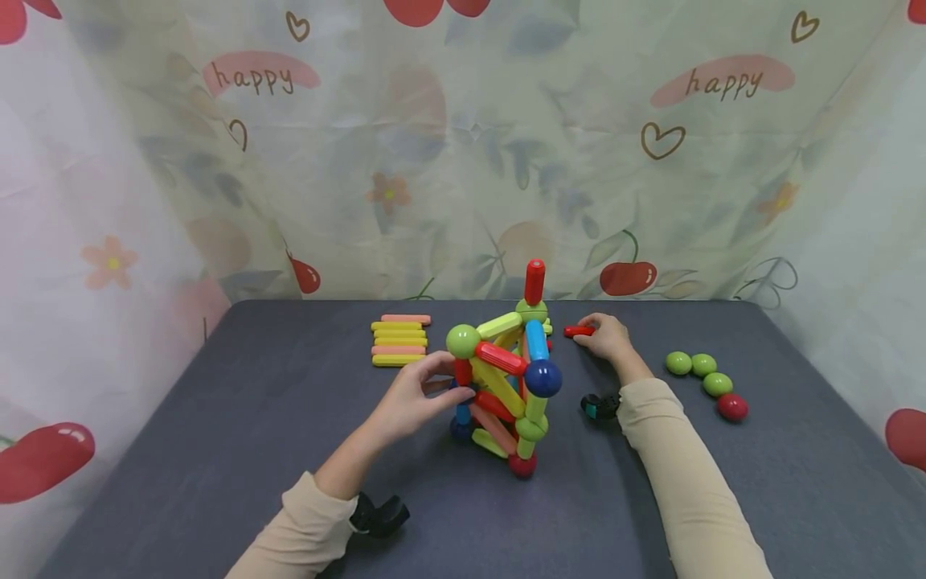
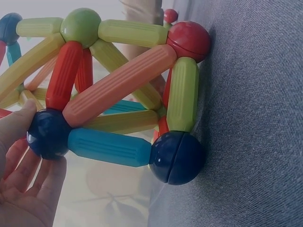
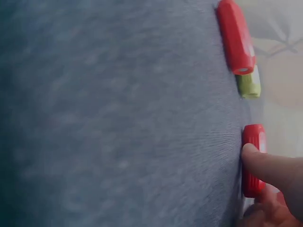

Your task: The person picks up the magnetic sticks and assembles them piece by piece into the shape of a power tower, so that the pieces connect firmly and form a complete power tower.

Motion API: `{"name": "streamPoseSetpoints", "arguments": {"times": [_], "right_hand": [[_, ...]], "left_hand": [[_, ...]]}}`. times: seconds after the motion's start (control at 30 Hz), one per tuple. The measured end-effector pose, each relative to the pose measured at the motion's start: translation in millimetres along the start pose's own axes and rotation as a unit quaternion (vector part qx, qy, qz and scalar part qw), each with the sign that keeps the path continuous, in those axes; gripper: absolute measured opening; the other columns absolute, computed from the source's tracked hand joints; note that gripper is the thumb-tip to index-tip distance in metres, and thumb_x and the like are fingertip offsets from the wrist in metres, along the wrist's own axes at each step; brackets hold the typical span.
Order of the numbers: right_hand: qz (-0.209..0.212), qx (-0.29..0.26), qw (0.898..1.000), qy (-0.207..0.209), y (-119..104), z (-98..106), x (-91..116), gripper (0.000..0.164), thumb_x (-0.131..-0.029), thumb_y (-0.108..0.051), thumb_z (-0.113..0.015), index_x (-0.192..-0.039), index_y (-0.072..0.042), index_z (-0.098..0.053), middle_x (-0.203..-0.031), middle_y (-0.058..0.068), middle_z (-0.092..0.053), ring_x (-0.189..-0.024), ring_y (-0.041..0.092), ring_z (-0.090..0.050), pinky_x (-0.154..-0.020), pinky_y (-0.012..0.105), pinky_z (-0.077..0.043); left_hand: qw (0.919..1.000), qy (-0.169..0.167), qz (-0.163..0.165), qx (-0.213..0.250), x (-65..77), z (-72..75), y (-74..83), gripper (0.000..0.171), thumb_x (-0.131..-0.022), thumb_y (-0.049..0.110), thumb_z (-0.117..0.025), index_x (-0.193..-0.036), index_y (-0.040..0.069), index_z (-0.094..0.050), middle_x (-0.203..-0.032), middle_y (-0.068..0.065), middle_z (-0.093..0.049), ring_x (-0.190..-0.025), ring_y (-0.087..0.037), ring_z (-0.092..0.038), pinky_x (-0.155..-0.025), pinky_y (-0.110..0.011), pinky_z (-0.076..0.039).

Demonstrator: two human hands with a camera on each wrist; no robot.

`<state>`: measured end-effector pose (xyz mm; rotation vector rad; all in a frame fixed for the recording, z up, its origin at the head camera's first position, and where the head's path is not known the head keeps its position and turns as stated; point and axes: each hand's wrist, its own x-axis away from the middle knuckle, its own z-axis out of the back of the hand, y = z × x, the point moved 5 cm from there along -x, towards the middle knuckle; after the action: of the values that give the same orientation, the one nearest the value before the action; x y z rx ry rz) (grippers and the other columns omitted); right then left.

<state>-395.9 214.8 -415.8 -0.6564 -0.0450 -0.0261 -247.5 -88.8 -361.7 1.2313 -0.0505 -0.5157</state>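
Note:
A tower of coloured magnetic rods and balls [image 1: 506,386] stands at the middle of the table, with one red rod [image 1: 534,281] upright at its top. My left hand [image 1: 408,402] grips its left side; in the left wrist view, thumb and fingers pinch a dark blue ball [image 2: 51,134]. A blue rod [image 2: 111,147] joins that ball to a lower dark blue ball [image 2: 177,158] on the cloth. To the right of the tower, my right hand [image 1: 608,339] pinches a short red magnetic rod [image 1: 579,330], its thumb lying across the rod [image 3: 253,177] in the right wrist view.
Yellow and pink rods [image 1: 399,340] lie in a row at the back left. Several green balls [image 1: 718,384] and a red ball [image 1: 733,408] rest at the right. Behind the tower lie another red rod [image 3: 236,40] and a yellow-green rod [image 3: 249,84]. A printed curtain [image 1: 470,161] borders the table.

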Motion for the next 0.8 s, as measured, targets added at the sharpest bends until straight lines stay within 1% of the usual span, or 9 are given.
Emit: {"name": "streamPoseSetpoints", "arguments": {"times": [0.07, 0.17, 0.27, 0.37, 0.47, 0.6, 0.67, 0.73, 0.8], "right_hand": [[-0.001, 0.013, 1.0, 0.012, 0, 2, 2, 0.034, -0.093, -0.019, -0.064, -0.117, 0.004, -0.061, -0.116, 0.028, -0.058, -0.096, 0.038, -0.053, -0.083, 0.044, -0.045], [0.003, -0.003, 0.999, 0.04, -3, 10, 7, 0.034, -0.092, -0.023, -0.066, -0.115, 0.002, -0.063, -0.102, 0.024, -0.058, -0.087, 0.033, -0.052, -0.072, 0.038, -0.044], [0.028, -0.06, 0.995, 0.071, -15, 24, 15, 0.038, -0.091, -0.026, -0.068, -0.116, 0.002, -0.063, -0.092, 0.014, -0.056, -0.079, 0.022, -0.049, -0.064, 0.028, -0.039], [0.071, -0.149, 0.983, 0.078, -35, 43, 30, 0.042, -0.092, -0.028, -0.067, -0.12, 0.002, -0.06, -0.094, 0.003, -0.058, -0.082, 0.014, -0.052, -0.067, 0.023, -0.043], [0.128, -0.239, 0.96, 0.065, -61, 63, 52, 0.036, -0.094, -0.027, -0.065, -0.12, -0.002, -0.059, -0.096, -0.008, -0.06, -0.085, 0.007, -0.056, -0.071, 0.021, -0.047], [0.226, -0.322, 0.918, 0.043, -96, 82, 93, 0.016, -0.096, -0.014, -0.061, -0.111, -0.019, -0.062, -0.097, -0.013, -0.062, -0.084, 0.005, -0.059, -0.073, 0.019, -0.051], [0.281, -0.34, 0.897, 0.031, -112, 86, 114, 0.023, -0.095, -0.006, -0.06, -0.108, -0.025, -0.063, -0.097, -0.011, -0.064, -0.082, 0.006, -0.062, -0.074, 0.018, -0.052], [0.332, -0.346, 0.877, 0.016, -125, 87, 134, 0.028, -0.094, -0.002, -0.06, -0.108, -0.025, -0.064, -0.095, -0.008, -0.065, -0.081, 0.008, -0.062, -0.073, 0.019, -0.052], [0.37, -0.341, 0.864, 0.002, -135, 85, 150, 0.026, -0.093, -0.003, -0.062, -0.109, -0.023, -0.065, -0.094, -0.007, -0.065, -0.08, 0.009, -0.062, -0.072, 0.019, -0.052]], "left_hand": [[1.0, -0.001, -0.001, 0.002, -0.2, -0.4, -0.2, 0.034, -0.089, 0.007, -0.069, -0.12, 0.001, -0.059, -0.119, -0.016, -0.062, -0.114, -0.031, -0.06, -0.098, -0.043, -0.049], [1.0, -0.001, -0.003, 0.003, -0.3, -0.8, -0.5, 0.034, -0.088, 0.007, -0.069, -0.12, 0.001, -0.059, -0.119, -0.016, -0.062, -0.114, -0.031, -0.06, -0.098, -0.043, -0.05], [1.0, -0.001, -0.004, 0.002, -0.3, -0.9, -0.6, 0.034, -0.088, 0.006, -0.069, -0.12, 0.001, -0.059, -0.119, -0.016, -0.063, -0.114, -0.031, -0.06, -0.098, -0.042, -0.05], [1.0, -0.001, -0.003, 0.003, -0.2, -1.1, -0.2, 0.034, -0.088, 0.006, -0.07, -0.12, 0.001, -0.059, -0.119, -0.016, -0.062, -0.114, -0.032, -0.06, -0.098, -0.043, -0.049], [1.0, -0.001, -0.001, 0.005, -0.2, -1.2, 0.3, 0.034, -0.088, 0.007, -0.069, -0.12, 0.001, -0.059, -0.119, -0.016, -0.062, -0.114, -0.032, -0.06, -0.098, -0.043, -0.049], [1.0, 0.0, 0.002, 0.002, -0.3, -1.1, 0.6, 0.034, -0.088, 0.007, -0.069, -0.12, 0.001, -0.059, -0.119, -0.016, -0.063, -0.114, -0.031, -0.06, -0.099, -0.043, -0.049], [1.0, 0.001, 0.003, 0.001, -0.2, -0.9, 0.7, 0.034, -0.088, 0.007, -0.069, -0.12, 0.001, -0.059, -0.119, -0.016, -0.063, -0.114, -0.031, -0.06, -0.099, -0.043, -0.049], [1.0, 0.002, 0.003, 0.0, -0.1, -0.5, 0.8, 0.034, -0.088, 0.007, -0.069, -0.12, 0.001, -0.059, -0.119, -0.016, -0.063, -0.115, -0.031, -0.06, -0.099, -0.043, -0.049], [1.0, 0.003, 0.003, 0.0, 0.0, -0.2, 0.8, 0.034, -0.088, 0.007, -0.069, -0.12, 0.001, -0.059, -0.118, -0.016, -0.063, -0.115, -0.031, -0.059, -0.099, -0.043, -0.049]]}}
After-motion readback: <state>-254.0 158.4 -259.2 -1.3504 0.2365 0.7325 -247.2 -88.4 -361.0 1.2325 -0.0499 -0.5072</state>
